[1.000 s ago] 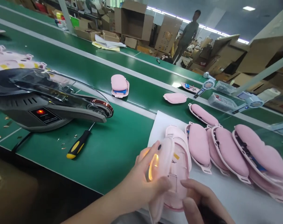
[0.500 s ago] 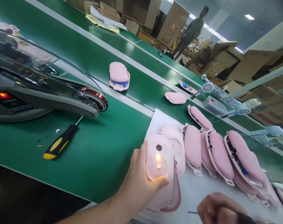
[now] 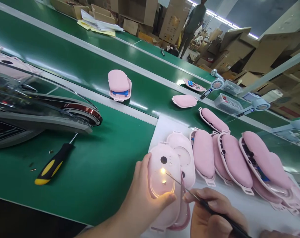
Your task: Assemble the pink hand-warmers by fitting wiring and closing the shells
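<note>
My left hand is wrapped around a pink oval plastic device, thumb across its front. A round window on the device glows warm yellow, below a dark round hole. In my right hand is a thin screwdriver with a black handle. Its slim shaft points up and left, the tip at or just over the device beside the bright light; contact is unclear. Under and behind the held device lie other pink shells. To the right, pink padded devices rest in a row on a white sheet.
A black-and-yellow screwdriver lies on the green table, near a grey machine with a copper-rimmed wheel. Farther back are a pink device, a clear parts box, cardboard boxes and a standing person.
My right hand has moved up and left, bringing the screwdriver tip to the glowing part of the device. The left hand keeps its hold. The camera view has shifted slightly.
</note>
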### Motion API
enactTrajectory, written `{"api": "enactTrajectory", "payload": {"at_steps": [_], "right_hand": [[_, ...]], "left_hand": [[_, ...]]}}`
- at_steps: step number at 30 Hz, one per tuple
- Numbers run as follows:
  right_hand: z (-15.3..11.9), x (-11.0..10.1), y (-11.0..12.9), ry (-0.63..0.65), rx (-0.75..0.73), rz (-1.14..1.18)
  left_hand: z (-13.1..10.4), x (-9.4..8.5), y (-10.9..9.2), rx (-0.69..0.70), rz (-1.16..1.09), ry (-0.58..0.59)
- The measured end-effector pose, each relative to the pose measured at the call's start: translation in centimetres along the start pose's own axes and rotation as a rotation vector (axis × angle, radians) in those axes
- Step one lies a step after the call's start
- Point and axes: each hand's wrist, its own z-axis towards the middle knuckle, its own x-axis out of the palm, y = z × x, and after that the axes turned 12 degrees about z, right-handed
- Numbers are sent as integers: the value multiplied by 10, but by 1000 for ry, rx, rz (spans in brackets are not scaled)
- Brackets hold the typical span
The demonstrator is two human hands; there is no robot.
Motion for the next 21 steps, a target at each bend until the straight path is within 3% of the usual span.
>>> {"api": "enactTrajectory", "payload": {"at_steps": [3,10,16,21], "right_hand": [[5,6,-4,24,-74,138],[3,6,-7,46,-146,189],[-5,15,-12,-56,-208,166],[-4,14,-13,-52,-179,194]], "left_hand": [[-2,1,0,-3,24,-20],[-5,4,-2,-10,39,-69],[-4,4,-2,5,58,-59],[-2,4,-1,57,73,-54]]}}
